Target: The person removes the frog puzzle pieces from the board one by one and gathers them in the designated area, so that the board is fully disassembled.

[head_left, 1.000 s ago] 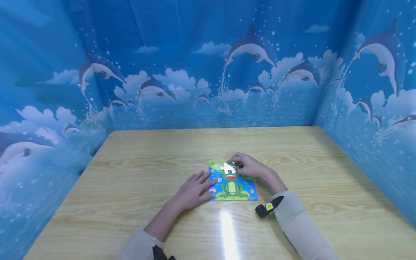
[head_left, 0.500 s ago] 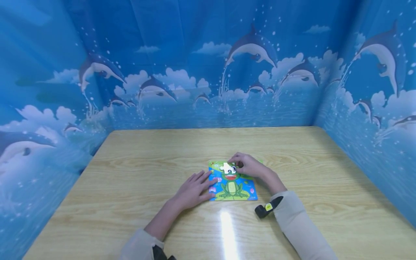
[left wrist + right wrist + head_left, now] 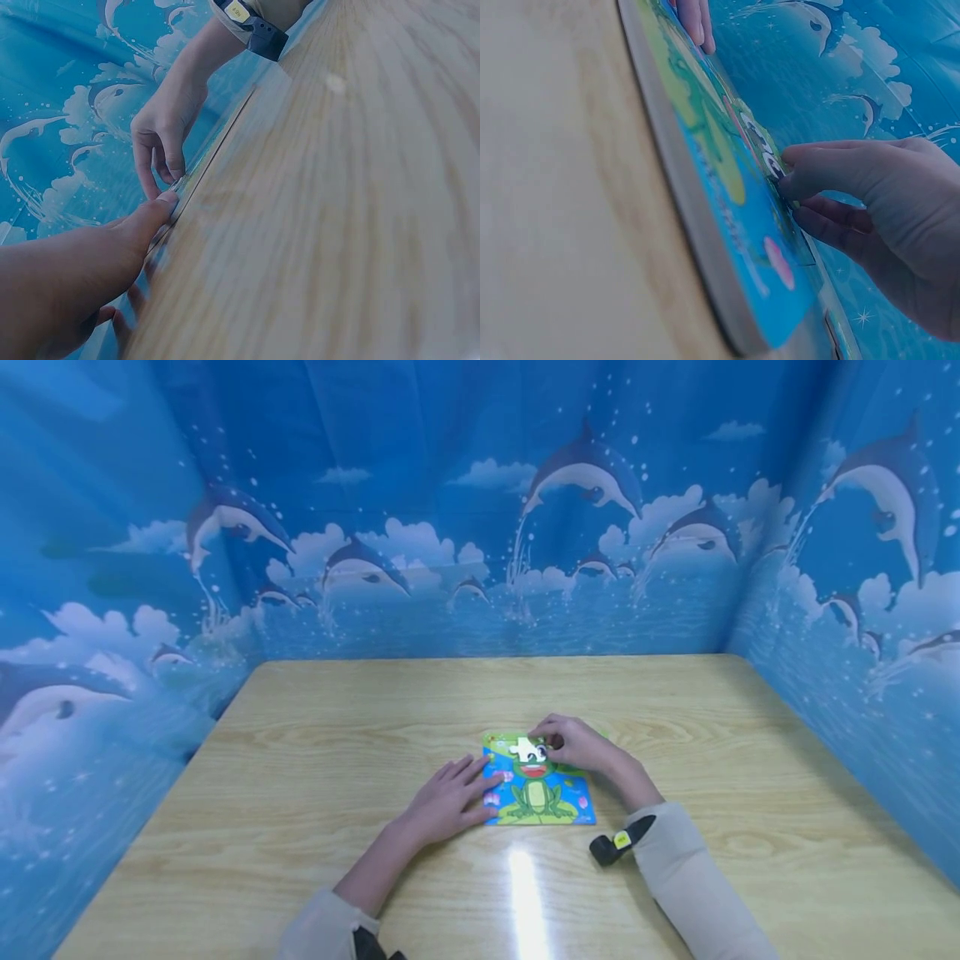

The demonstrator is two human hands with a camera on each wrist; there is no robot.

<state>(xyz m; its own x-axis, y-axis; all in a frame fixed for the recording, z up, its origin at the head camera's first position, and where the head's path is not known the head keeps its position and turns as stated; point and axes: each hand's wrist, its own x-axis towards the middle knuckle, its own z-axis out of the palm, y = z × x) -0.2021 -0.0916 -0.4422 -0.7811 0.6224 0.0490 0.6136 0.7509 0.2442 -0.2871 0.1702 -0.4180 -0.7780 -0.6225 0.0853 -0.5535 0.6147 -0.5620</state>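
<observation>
Right now, a frog puzzle [image 3: 536,797] lies flat on the table [image 3: 337,710], with a white jigsaw-shaped patch [image 3: 524,749] showing at the frog's head. The left hand [image 3: 446,797], fingers spread and gripping nothing, rests on the puzzle's left edge, while the right hand [image 3: 579,746], thumb and fingers bent nearly together, pinches a piece [image 3: 542,751] with an eye on it beside that patch. Behind, a blue curtain [image 3: 420,427] printed with dolphins borders the table's far edge.
</observation>
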